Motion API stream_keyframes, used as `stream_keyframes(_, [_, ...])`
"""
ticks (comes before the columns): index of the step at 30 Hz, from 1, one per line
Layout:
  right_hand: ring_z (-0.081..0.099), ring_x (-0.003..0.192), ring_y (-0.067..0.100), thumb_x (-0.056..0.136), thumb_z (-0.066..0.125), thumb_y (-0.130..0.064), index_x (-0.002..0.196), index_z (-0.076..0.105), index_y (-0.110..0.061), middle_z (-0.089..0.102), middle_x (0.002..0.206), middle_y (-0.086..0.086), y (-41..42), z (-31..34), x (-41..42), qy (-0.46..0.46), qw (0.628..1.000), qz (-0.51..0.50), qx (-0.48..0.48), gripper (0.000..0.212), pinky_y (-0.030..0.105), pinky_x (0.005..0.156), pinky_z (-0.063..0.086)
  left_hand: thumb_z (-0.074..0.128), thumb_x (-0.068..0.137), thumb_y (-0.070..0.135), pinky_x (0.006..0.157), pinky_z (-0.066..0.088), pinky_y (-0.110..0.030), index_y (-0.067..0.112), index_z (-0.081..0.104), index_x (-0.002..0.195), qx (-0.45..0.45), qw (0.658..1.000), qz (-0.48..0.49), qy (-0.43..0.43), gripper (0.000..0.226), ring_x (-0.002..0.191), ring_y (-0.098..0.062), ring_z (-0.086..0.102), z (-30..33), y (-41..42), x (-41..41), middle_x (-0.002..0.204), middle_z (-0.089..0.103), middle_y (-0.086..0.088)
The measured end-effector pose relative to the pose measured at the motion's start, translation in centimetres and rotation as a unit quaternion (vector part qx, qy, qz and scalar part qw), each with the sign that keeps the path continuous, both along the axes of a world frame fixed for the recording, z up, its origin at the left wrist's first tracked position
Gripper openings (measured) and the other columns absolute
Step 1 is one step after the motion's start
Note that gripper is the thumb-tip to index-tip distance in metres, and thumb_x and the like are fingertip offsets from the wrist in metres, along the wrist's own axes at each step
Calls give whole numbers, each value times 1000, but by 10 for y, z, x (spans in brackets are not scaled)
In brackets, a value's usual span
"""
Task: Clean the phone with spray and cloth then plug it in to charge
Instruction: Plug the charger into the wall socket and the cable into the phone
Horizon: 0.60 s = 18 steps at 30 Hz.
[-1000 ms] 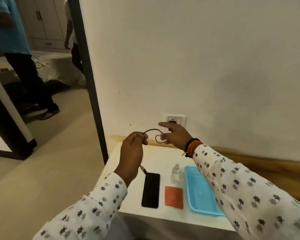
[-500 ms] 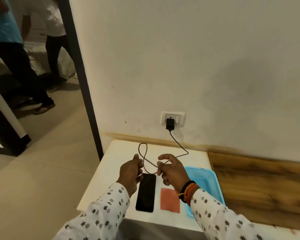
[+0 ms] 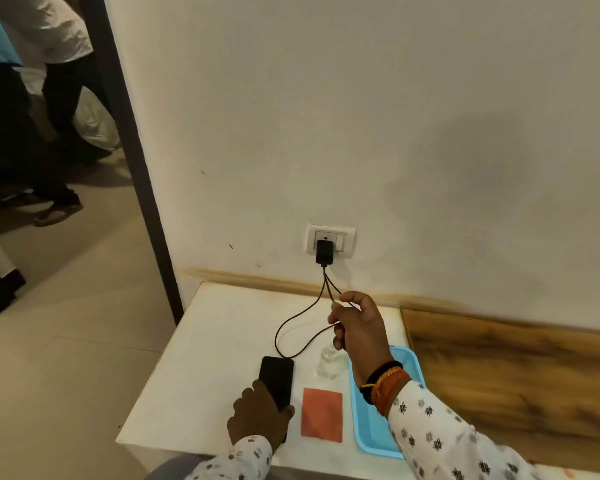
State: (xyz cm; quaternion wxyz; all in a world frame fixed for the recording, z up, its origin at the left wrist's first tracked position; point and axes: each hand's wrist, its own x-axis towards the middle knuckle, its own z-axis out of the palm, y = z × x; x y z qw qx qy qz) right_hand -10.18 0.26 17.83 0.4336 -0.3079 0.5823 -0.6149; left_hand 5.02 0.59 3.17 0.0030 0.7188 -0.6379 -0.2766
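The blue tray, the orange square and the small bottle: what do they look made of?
Blue rectangular tray: likely moulded plastic, with a fine perforated mesh look on its walls and floor. Flat orange square cloth: seemingly thin matte fabric, lying limp with no shine. Small clear bottle: transparent, so plastic or glass; I cannot tell which.

The phone (image 3: pixel 276 380), charger (image 3: pixel 325 252) and cable (image 3: pixel 293 318) were black, the cloth (image 3: pixel 321 414) at the phone's three o'clock orange, the tray (image 3: pixel 405 362) light blue. The worktop (image 3: pixel 201 358) was white, and both sleeves (image 3: pixel 440 441) were white with small dark motifs.
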Motion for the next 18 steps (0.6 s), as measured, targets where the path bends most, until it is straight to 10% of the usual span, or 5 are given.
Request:
stream_keyframes(12, [69, 93, 26, 89, 39, -6, 115, 70, -14, 74, 100, 10, 4, 9, 3, 79, 972, 212, -57, 41, 27, 72, 53, 87, 60, 43, 99, 47, -40, 15, 38, 123, 115, 982, 134, 73, 84, 123, -28, 52, -10, -24, -3, 129, 51, -7])
stream_keyframes(18, [71, 80, 11, 86, 66, -8, 102, 74, -25, 76, 85, -5, 1, 6, 8, 276, 943, 168, -81, 25, 31, 82, 57, 77, 68, 10, 90, 55, -43, 15, 57, 89, 98, 948, 155, 261, 29, 92, -30, 63, -21, -23, 8, 97, 66, -8])
